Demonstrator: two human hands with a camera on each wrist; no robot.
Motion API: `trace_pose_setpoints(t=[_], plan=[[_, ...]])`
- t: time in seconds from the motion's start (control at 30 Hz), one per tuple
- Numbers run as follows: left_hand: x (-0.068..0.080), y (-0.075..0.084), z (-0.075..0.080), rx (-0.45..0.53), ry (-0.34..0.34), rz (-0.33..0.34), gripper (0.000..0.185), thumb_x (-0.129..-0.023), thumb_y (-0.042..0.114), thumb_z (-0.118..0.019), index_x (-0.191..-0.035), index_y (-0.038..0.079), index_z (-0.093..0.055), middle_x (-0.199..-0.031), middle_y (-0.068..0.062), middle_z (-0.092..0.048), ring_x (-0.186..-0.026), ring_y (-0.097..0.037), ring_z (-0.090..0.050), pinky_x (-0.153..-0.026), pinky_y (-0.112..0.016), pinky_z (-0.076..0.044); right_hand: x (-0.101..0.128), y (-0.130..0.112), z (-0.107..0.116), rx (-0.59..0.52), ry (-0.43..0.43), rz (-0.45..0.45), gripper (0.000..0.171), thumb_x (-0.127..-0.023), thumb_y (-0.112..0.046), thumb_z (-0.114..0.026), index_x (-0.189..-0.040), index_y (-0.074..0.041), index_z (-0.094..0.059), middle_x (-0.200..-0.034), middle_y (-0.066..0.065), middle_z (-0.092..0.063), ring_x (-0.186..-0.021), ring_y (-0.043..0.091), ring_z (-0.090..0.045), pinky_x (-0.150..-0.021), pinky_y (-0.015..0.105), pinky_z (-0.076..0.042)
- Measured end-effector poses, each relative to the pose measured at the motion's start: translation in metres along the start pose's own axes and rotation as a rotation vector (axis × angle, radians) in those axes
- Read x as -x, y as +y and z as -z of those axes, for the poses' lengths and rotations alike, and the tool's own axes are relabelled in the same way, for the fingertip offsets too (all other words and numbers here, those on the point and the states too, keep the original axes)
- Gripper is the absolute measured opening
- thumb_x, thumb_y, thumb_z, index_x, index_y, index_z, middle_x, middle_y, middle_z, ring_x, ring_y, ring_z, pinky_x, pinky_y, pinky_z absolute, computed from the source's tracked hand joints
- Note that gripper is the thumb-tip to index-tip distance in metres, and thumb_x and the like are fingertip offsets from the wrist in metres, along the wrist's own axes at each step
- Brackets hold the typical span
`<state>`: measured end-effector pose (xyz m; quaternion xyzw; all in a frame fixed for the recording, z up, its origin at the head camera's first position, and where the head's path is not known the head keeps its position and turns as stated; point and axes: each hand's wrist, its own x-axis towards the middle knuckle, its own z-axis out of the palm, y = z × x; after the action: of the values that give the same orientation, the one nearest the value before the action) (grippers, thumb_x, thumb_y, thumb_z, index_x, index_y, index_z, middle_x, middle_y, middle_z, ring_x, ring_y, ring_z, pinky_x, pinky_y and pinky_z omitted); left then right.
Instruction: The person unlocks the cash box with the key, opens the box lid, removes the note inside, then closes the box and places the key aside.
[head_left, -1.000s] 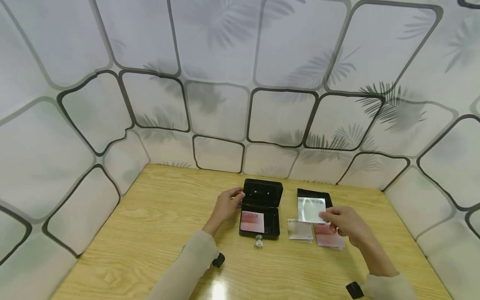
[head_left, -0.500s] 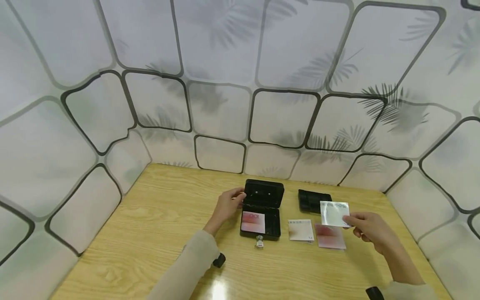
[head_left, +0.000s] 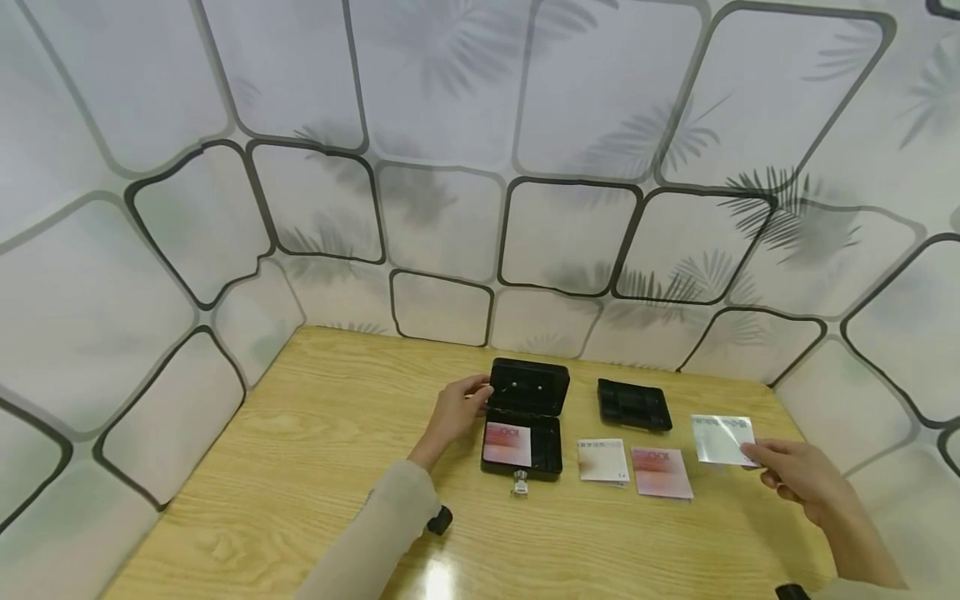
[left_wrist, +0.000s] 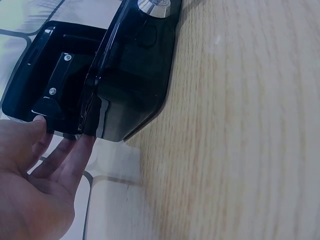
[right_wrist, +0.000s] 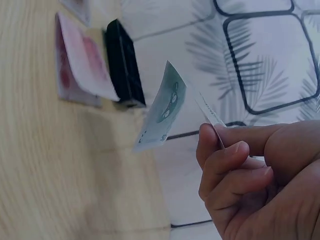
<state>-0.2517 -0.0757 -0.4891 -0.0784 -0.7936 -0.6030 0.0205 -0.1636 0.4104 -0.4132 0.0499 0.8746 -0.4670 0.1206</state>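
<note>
Banknote [head_left: 720,438] pinched in your right hand [head_left: 801,482], above the tabletop [head_left: 330,450]
You clamp it by one edge; a pink note [head_left: 662,472] and black tray [head_left: 633,406] lie to that hand's left. Your left hand [head_left: 453,410] grips the raised lid [head_left: 529,387] of the black box [head_left: 543,448] on its right.

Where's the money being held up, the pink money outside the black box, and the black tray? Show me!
Held banknote [head_left: 718,439]: head view, middle of its shiny face.
Pink money [head_left: 662,472]: head view, middle of its top face.
Black tray [head_left: 633,406]: head view, middle of the side facing up.
</note>
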Motion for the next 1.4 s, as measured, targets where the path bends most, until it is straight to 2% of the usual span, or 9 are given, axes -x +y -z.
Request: trace_pose_setpoints(t=[0.33,0.47,0.7,1.0,1.23,1.4], plan=[[0.000,-0.001,0.000,-0.002,0.008,-0.002,0.033,-0.106,0.013,-0.060,-0.135,-0.005,-0.064,-0.124,-0.023,-0.069,-0.096,-0.031,-0.074,-0.080,-0.036,-0.065,0.000,0.022,0.016,-0.012,-0.003,-0.066,0.055,-0.109,-0.024,-0.056,-0.137,0.022,-0.046,-0.088,-0.005,-0.068,-0.059,0.002,-0.048,-0.047,0.015,-0.041],[0.001,-0.001,0.000,0.002,0.009,-0.002,0.032,-0.106,0.013,-0.060,-0.133,-0.005,-0.064,-0.123,-0.023,-0.069,-0.096,-0.031,-0.074,-0.081,-0.037,-0.065,0.000,0.030,0.019,-0.010,-0.003,-0.084,0.053,-0.109,-0.023,-0.055,-0.136,0.022,-0.047,-0.087,-0.004,-0.067,-0.058,0.002,-0.048,-0.047,0.015,-0.041],[0.000,-0.001,0.000,0.004,0.009,-0.012,0.031,-0.106,0.011,-0.060,-0.132,-0.006,-0.065,-0.122,-0.024,-0.070,-0.094,-0.032,-0.074,-0.082,-0.041,-0.065,-0.006,0.046,0.013,-0.007,-0.021,-0.101,0.051,-0.108,-0.018,-0.056,-0.138,0.022,-0.043,-0.075,-0.003,-0.062,-0.055,0.001,-0.046,-0.045,0.013,-0.040],[0.001,-0.003,-0.001,-0.007,0.006,-0.013,0.031,-0.106,0.011,-0.060,-0.132,-0.006,-0.065,-0.122,-0.024,-0.070,-0.093,-0.031,-0.074,-0.081,-0.040,-0.065,-0.013,0.057,-0.001,0.033,-0.002,-0.082,0.047,-0.105,-0.014,-0.059,-0.133,0.022,-0.047,-0.070,-0.003,-0.059,-0.054,0.001,-0.045,-0.044,0.014,-0.038],[0.001,-0.003,-0.001,-0.003,0.011,-0.020,0.031,-0.106,0.012,-0.060,-0.131,-0.005,-0.066,-0.121,-0.023,-0.070,-0.093,-0.031,-0.074,-0.080,-0.038,-0.065,-0.014,0.054,-0.009,0.027,0.008,-0.078,0.042,-0.102,-0.012,-0.063,-0.119,0.025,-0.056,-0.064,-0.003,-0.058,-0.052,0.001,-0.044,-0.044,0.014,-0.037],[0.001,-0.002,-0.001,-0.004,0.011,-0.027,0.030,-0.106,0.012,-0.060,-0.130,-0.005,-0.066,-0.120,-0.023,-0.070,-0.093,-0.030,-0.074,-0.079,-0.036,-0.065,-0.013,0.051,-0.013,0.066,0.029,-0.096,0.033,-0.100,-0.014,-0.065,-0.105,0.018,-0.066,-0.063,-0.002,-0.057,-0.052,0.003,-0.044,-0.044,0.015,-0.037]])
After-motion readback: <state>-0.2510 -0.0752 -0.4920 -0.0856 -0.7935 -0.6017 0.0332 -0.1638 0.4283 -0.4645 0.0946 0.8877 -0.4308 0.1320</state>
